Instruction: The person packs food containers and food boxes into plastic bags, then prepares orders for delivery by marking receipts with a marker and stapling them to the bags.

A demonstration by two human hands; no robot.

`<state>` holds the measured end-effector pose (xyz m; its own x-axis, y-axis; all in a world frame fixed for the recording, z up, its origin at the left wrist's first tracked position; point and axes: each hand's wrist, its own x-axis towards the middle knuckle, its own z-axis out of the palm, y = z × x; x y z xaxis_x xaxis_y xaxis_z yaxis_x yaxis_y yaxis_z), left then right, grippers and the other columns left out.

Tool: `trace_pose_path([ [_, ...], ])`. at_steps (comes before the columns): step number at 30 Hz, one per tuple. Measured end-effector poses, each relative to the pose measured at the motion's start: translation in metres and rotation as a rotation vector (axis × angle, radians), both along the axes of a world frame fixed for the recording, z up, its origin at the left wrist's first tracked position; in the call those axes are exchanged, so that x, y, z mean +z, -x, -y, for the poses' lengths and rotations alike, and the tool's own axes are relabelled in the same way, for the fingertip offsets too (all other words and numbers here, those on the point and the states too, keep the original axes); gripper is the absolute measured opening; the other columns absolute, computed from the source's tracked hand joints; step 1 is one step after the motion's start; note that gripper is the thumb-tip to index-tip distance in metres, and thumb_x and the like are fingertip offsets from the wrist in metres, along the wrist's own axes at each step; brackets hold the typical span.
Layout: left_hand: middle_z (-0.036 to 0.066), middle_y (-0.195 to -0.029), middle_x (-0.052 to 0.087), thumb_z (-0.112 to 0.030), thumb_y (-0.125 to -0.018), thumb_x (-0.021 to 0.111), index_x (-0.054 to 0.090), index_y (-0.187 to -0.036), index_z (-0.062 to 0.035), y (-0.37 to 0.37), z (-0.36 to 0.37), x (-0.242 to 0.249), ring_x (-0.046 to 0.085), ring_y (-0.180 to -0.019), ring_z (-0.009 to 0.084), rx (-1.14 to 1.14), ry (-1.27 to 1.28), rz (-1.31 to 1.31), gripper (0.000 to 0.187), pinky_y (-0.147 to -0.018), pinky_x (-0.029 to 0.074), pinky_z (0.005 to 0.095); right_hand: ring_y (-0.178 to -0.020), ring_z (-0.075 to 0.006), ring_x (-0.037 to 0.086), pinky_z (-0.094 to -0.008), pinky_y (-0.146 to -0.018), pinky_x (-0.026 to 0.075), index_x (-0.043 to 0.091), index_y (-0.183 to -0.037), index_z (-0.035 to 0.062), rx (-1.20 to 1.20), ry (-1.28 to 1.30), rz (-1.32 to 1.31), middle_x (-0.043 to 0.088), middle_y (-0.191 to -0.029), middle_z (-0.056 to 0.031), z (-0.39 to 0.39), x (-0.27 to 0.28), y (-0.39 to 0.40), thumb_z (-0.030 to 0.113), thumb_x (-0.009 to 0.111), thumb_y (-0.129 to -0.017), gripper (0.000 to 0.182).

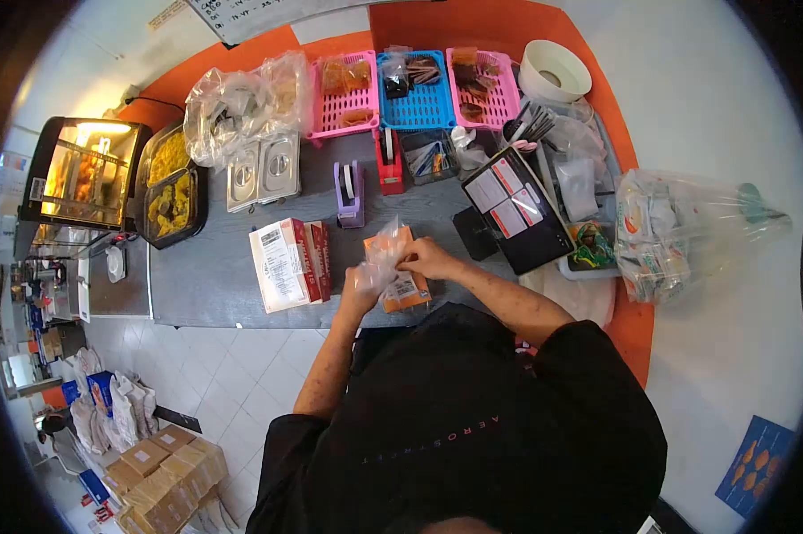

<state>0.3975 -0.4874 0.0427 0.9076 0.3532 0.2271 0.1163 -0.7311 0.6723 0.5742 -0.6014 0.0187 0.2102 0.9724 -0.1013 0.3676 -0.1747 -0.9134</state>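
Note:
Over the dark counter, a clear plastic bag (384,261) is held between my two hands. My left hand (360,289) is closed round its left side. My right hand (426,259) pinches its right edge with bent fingers. Beneath the bag lies an orange box (412,296) with a white label, partly covered by bag and hands. Left of my hands stand a white box (279,267) with a printed label and red boxes (317,260) beside it. What the bag contains is too blurred to tell.
Purple (351,209) and red (389,169) tape dispensers stand beyond my hands. A tablet (517,209) leans at the right. Pink (344,111) and blue baskets (415,107) line the back, with metal containers (263,173) and black food trays (172,185) at left.

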Motion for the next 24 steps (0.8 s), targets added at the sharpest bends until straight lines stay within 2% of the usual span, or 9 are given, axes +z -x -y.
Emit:
trace_pose_path([
  [3,0.011,-0.08,0.068,-0.017,-0.074,0.076,0.068,-0.09,-0.004,0.003,-0.001,-0.02,0.066,-0.07,0.0272,0.128,0.192,-0.089,0.022,-0.066,0.053,0.037,-0.066,-0.0189,0.064,-0.0316,-0.066,0.051,0.072,-0.087,0.0023,-0.049,-0.051,-0.142,0.067,-0.075,-0.0095,0.001,-0.008,0.011,0.012,0.072,-0.076,0.014],
  [5,0.008,-0.077,0.067,-0.017,-0.076,0.076,0.067,-0.091,-0.002,0.004,0.002,-0.016,0.066,-0.069,0.0222,0.411,1.135,-0.205,0.023,-0.065,0.054,0.0338,-0.07,-0.0208,0.064,-0.0323,-0.068,0.051,0.073,-0.086,0.0029,-0.103,-0.028,-0.254,0.066,-0.08,-0.0086,0.003,-0.001,0.016,0.009,0.072,-0.076,0.012],
  [7,0.007,-0.085,0.065,-0.015,-0.081,0.072,0.065,-0.097,-0.0002,0.007,0.001,-0.029,0.065,-0.079,0.0178,0.407,1.305,-0.226,0.023,-0.072,0.054,0.0308,-0.078,-0.0195,0.062,-0.0305,-0.072,0.05,0.073,-0.087,0.0037,0.015,-0.402,0.02,0.061,-0.09,-0.007,0.013,0.009,0.018,0.005,0.072,-0.074,0.013],
  [9,0.009,-0.096,0.063,-0.011,-0.084,0.066,0.062,-0.107,-0.0022,0.012,0.013,-0.042,0.062,-0.09,0.0168,0.44,1.781,-0.085,0.024,-0.081,0.052,0.0271,-0.081,-0.018,0.061,-0.0297,-0.073,0.049,0.073,-0.088,0.0039,0.015,-0.413,0.055,0.059,-0.092,-0.0067,0.019,0.002,0.025,0.004,0.073,-0.074,0.014],
  [13,0.009,-0.104,0.06,-0.01,-0.09,0.059,0.057,-0.115,-0.0045,0.011,0.029,-0.039,0.06,-0.096,0.018,0.488,1.951,-0.031,0.026,-0.087,0.05,0.0298,-0.095,-0.0209,0.062,-0.0336,-0.08,0.049,0.073,-0.094,0.0097,-0.042,-0.279,-0.018,0.061,-0.101,-0.0096,0.026,-0.004,0.027,0.01,0.075,-0.072,0.022],
  [17,0.007,-0.105,0.06,-0.013,-0.091,0.058,0.057,-0.114,-0.0048,0.015,0.033,-0.052,0.06,-0.097,0.0181,0.483,1.97,-0.001,0.024,-0.09,0.049,0.0306,-0.084,-0.0139,0.061,-0.027,-0.073,0.05,0.073,-0.09,0.0045,-0.08,-0.311,-0.133,0.063,-0.1,-0.0066,0.028,-0.003,0.033,0.006,0.071,-0.08,0.01],
  [19,0.007,-0.108,0.061,-0.014,-0.092,0.058,0.057,-0.114,-0.0054,0.014,0.035,-0.058,0.06,-0.1,0.0176,0.448,1.936,0.047,0.024,-0.092,0.048,0.0298,-0.082,-0.0126,0.062,-0.0248,-0.074,0.051,0.068,-0.106,0.0034,-0.152,-0.045,-0.536,0.066,-0.096,-0.0082,0.03,-0.013,0.032,0.005,0.066,-0.086,0.02],
  [20,0.007,-0.108,0.061,-0.014,-0.092,0.058,0.057,-0.114,-0.0054,0.015,0.037,-0.061,0.06,-0.1,0.0176,0.451,1.937,0.051,0.024,-0.092,0.048,0.0298,-0.082,-0.0126,0.062,-0.0248,-0.074,0.051,0.068,-0.106,0.0034,-0.148,-0.043,-0.536,0.066,-0.096,-0.0082,0.03,-0.019,0.031,0.005,0.066,-0.086,0.02],
  [24,0.008,-0.111,0.062,-0.015,-0.093,0.058,0.057,-0.114,-0.0052,0.013,0.046,-0.05,0.059,-0.104,0.0166,0.445,1.926,0.1,0.023,-0.093,0.048,0.0299,-0.081,-0.0112,0.062,-0.025,-0.072,0.05,0.044,-0.114,0.0014,-0.17,-0.06,-0.593,0.066,-0.088,-0.0091,0.031,-0.016,0.03,0.003,0.06,-0.09,0.028],
])
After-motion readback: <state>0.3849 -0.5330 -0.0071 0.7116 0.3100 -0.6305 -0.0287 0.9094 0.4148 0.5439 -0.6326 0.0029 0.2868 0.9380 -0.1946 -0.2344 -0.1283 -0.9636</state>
